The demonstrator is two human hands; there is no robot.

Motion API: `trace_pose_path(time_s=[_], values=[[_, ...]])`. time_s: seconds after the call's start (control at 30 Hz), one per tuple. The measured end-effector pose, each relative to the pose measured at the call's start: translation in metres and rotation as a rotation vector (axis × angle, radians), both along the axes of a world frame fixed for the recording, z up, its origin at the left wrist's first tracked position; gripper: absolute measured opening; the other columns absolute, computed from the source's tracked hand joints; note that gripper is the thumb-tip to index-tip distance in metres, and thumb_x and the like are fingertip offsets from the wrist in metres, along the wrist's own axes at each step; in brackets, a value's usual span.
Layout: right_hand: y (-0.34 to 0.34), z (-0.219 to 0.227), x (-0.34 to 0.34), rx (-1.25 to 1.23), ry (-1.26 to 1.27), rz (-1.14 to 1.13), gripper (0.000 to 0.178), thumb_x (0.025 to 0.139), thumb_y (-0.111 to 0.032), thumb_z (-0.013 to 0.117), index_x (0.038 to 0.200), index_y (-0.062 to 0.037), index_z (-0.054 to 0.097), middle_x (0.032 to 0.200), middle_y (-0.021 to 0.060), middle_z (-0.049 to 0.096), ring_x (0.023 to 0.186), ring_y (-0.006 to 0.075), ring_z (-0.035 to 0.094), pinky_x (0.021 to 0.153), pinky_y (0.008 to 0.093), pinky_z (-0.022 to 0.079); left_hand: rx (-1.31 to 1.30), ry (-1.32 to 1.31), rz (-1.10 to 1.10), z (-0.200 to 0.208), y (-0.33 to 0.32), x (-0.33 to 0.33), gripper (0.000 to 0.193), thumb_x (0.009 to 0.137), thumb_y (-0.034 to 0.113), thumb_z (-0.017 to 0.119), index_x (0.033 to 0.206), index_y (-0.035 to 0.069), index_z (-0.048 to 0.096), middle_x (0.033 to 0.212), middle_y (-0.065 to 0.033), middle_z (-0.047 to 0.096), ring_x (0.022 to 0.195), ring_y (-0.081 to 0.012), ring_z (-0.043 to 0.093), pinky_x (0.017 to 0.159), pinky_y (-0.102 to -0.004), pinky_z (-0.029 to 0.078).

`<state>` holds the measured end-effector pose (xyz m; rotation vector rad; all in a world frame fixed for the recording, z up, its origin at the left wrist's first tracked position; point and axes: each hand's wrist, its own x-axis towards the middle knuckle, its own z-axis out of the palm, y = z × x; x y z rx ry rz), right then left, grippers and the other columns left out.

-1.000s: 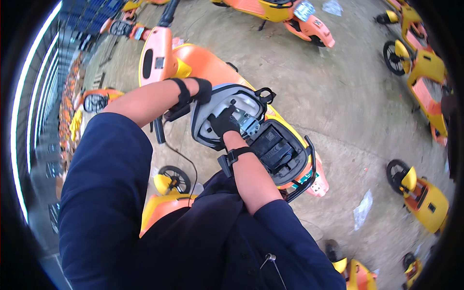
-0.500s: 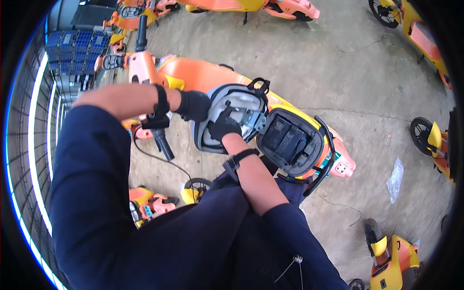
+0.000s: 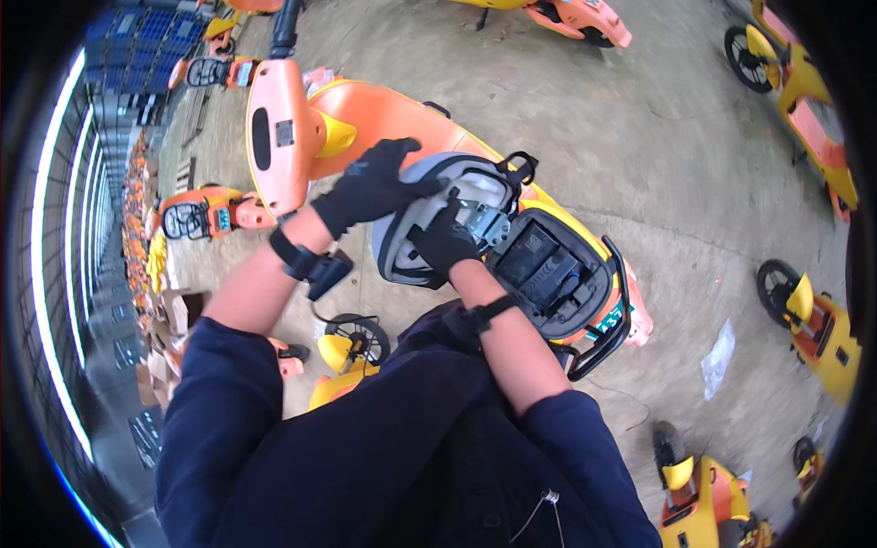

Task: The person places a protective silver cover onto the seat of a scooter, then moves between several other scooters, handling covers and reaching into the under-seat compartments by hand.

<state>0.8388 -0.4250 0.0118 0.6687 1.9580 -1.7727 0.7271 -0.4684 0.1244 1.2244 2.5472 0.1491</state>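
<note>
A grey seat-like shell is tipped up over the scooter's middle, its pale hollow underside facing me. A metal bracket lies between this shell and the open compartment. My left hand, in a black glove, is at the shell's upper left rim. Its fingers are spread, and one reaches along the rim. My right hand, also gloved in black, rests inside the hollow beside the bracket. A finger of it stretches upward with the thumb apart; its other fingers are partly hidden. A black loop sticks out from the shell's far edge.
Inside the open compartment sits a dark battery-like block. A black rail bends around the tail. Other orange and yellow scooters stand around. Clear plastic film lies on the concrete floor. Blue crates are stacked far left.
My left hand has shifted up along the shell's rim and its fingers have spread. My right hand stays by the bracket. The view has swung, so the handlebar's front panel now shows more.
</note>
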Motion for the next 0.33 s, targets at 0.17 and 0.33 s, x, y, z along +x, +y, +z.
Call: trace_pose_path(time_s=[0.17,0.33], values=[[0.054,-0.014,0.058,-0.478,0.122,-0.155,0.057,0.080,-0.029,0.055,0.126,-0.0058,0.032,0.119,0.0215,0.043,0.111,0.0308,0.041,0.094,0.0340,0.032,0.203,0.132,0.090,-0.058,-0.019,0.063,0.075,0.068,0.044,0.062,0.122,0.000,0.037,0.125,-0.0218,0.035,0.118,-0.0333,0.032,0.097,-0.0424,0.025],[0.109,-0.009,0.117,-1.227,0.027,-0.716,0.050,0.080,-0.028,0.056,0.124,-0.0123,0.039,0.124,0.0145,0.042,0.109,0.0289,0.045,0.095,0.0364,0.035,0.413,-0.234,-0.172,-0.037,-0.010,0.142,0.060,0.074,0.043,0.056,0.124,0.013,0.041,0.128,-0.0158,0.033,0.122,-0.0334,0.027,0.098,-0.0483,0.020]])
